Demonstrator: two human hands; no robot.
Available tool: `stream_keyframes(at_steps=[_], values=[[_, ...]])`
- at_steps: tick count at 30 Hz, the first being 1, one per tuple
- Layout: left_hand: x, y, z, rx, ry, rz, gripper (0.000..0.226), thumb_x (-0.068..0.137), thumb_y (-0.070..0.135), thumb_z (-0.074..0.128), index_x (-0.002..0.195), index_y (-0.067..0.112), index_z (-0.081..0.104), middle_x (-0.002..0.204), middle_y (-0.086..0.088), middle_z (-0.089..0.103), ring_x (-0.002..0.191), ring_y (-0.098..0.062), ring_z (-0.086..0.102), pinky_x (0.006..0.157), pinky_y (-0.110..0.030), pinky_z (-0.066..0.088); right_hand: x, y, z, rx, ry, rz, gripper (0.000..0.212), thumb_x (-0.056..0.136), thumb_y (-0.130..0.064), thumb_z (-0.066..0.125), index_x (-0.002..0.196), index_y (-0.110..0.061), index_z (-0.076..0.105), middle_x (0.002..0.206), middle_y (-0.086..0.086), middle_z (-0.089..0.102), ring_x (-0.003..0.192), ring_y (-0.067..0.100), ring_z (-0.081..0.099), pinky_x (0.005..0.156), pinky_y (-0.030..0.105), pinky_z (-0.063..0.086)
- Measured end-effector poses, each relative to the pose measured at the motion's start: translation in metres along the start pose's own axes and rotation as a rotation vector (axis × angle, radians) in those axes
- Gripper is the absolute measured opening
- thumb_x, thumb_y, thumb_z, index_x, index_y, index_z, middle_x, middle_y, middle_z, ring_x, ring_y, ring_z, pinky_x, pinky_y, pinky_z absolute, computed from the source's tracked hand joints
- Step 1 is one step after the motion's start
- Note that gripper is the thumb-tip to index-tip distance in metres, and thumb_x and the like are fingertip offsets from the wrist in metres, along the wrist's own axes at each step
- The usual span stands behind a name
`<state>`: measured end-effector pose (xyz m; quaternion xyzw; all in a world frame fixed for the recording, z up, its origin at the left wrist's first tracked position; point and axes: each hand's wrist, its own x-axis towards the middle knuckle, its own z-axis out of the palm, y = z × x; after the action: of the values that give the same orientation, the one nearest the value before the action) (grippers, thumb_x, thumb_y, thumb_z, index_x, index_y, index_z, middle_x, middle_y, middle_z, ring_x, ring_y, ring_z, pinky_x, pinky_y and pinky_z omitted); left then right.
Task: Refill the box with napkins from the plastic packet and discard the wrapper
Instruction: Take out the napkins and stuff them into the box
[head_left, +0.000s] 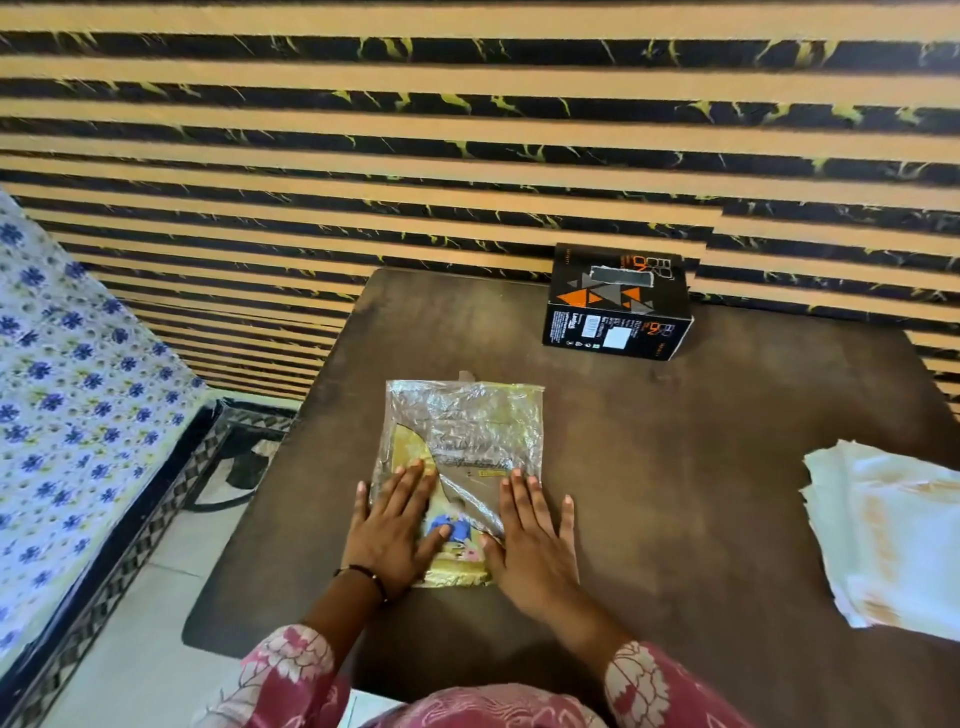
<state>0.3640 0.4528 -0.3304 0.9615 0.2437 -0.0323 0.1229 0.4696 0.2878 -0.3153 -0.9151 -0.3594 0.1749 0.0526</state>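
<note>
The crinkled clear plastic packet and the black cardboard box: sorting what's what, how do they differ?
The crinkled clear plastic packet lies flat near the table's front edge under both hands; the black cardboard box stands untouched by the striped wall. The packet is see-through, the box opaque. Both rest on the dark brown table.
</note>
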Motion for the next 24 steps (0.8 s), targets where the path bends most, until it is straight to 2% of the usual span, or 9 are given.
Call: stream_keyframes(at_steps=[3, 5, 7, 9, 12, 14, 19, 22, 24], values=[[0.006, -0.024, -0.010, 0.014, -0.009, 0.029, 0.087, 0.073, 0.079, -0.005, 0.146, 0.034, 0.007, 0.156, 0.012, 0.010, 0.143, -0.011, 0.008, 0.110, -0.053, -0.010, 0.008, -0.015, -0.001, 0.023, -0.007, -0.096, 0.074, 0.087, -0.052, 0.023, 0.148, -0.020, -0.004, 0.159, -0.003, -0.006, 0.139, 0.010, -0.018, 0.110, 0.056, -0.014], [0.012, -0.036, -0.015, 0.002, -0.020, 0.050, 0.083, 0.076, 0.079, 0.007, 0.146, 0.035, 0.011, 0.155, 0.011, 0.012, 0.143, -0.012, 0.011, 0.110, -0.057, -0.010, 0.013, -0.021, -0.005, 0.057, -0.037, -0.110, 0.075, 0.091, -0.051, 0.029, 0.147, -0.023, -0.011, 0.158, -0.006, -0.017, 0.140, 0.010, -0.023, 0.108, 0.059, -0.016], [0.017, -0.044, -0.020, 0.011, -0.037, 0.064, 0.078, 0.078, 0.073, 0.019, 0.146, 0.035, 0.013, 0.156, 0.012, 0.013, 0.143, -0.012, 0.012, 0.110, -0.060, -0.009, 0.016, -0.024, -0.007, 0.085, -0.083, -0.121, 0.077, 0.090, -0.052, 0.035, 0.147, -0.025, -0.009, 0.156, -0.006, -0.021, 0.140, 0.010, -0.025, 0.107, 0.060, -0.017], [0.020, -0.047, -0.027, 0.052, -0.048, 0.068, 0.079, 0.076, 0.070, 0.021, 0.146, 0.033, 0.016, 0.156, 0.011, 0.015, 0.143, -0.013, 0.014, 0.109, -0.061, -0.012, 0.016, -0.023, -0.010, 0.130, -0.101, -0.151, 0.077, 0.089, -0.053, 0.037, 0.148, -0.027, -0.003, 0.156, -0.007, -0.022, 0.137, 0.009, -0.028, 0.107, 0.058, -0.019], [0.025, -0.044, -0.036, 0.106, -0.057, 0.070, 0.083, 0.073, 0.070, 0.021, 0.145, 0.028, 0.024, 0.155, 0.007, 0.022, 0.142, -0.018, 0.020, 0.105, -0.059, -0.017, 0.012, -0.016, -0.018, 0.168, -0.100, -0.190, 0.070, 0.089, -0.049, 0.041, 0.148, -0.028, 0.010, 0.158, -0.009, -0.014, 0.143, 0.012, -0.020, 0.110, 0.055, -0.016], [0.027, -0.042, -0.039, 0.135, -0.070, 0.069, 0.084, 0.073, 0.070, 0.019, 0.144, 0.027, 0.027, 0.154, 0.005, 0.025, 0.142, -0.020, 0.019, 0.107, -0.059, -0.014, 0.011, -0.010, -0.022, 0.187, -0.087, -0.185, 0.066, 0.090, -0.043, 0.043, 0.148, -0.027, 0.016, 0.159, -0.009, -0.004, 0.145, 0.012, -0.011, 0.114, 0.051, -0.010], [0.036, -0.019, -0.051, -0.007, -0.017, 0.042, 0.084, 0.072, 0.065, 0.019, 0.139, 0.019, 0.036, 0.145, -0.005, 0.039, 0.136, -0.028, 0.031, 0.114, -0.055, 0.011, 0.010, 0.012, -0.035, 0.379, 0.000, -0.157, 0.062, 0.086, -0.040, 0.042, 0.145, -0.025, 0.028, 0.156, -0.007, 0.020, 0.145, 0.015, 0.011, 0.117, 0.035, 0.010], [0.056, 0.018, -0.060, -0.140, 0.065, 0.090, 0.078, 0.075, 0.059, 0.029, 0.134, 0.010, 0.044, 0.136, -0.014, 0.049, 0.124, -0.037, 0.046, 0.105, -0.053, 0.035, 0.016, 0.038, -0.051, 0.520, 0.077, -0.084, 0.047, 0.090, -0.028, 0.051, 0.136, -0.022, 0.045, 0.149, -0.007, 0.037, 0.140, 0.012, 0.028, 0.113, 0.026, 0.019], [0.075, 0.049, -0.066, -0.289, 0.092, 0.110, 0.075, 0.076, 0.055, 0.034, 0.132, 0.005, 0.045, 0.131, -0.018, 0.052, 0.119, -0.036, 0.050, 0.100, -0.046, 0.042, 0.023, 0.061, -0.069, 0.595, 0.136, -0.028, 0.040, 0.089, -0.019, 0.055, 0.129, -0.019, 0.053, 0.143, -0.003, 0.046, 0.134, 0.014, 0.038, 0.110, 0.024, 0.024]])
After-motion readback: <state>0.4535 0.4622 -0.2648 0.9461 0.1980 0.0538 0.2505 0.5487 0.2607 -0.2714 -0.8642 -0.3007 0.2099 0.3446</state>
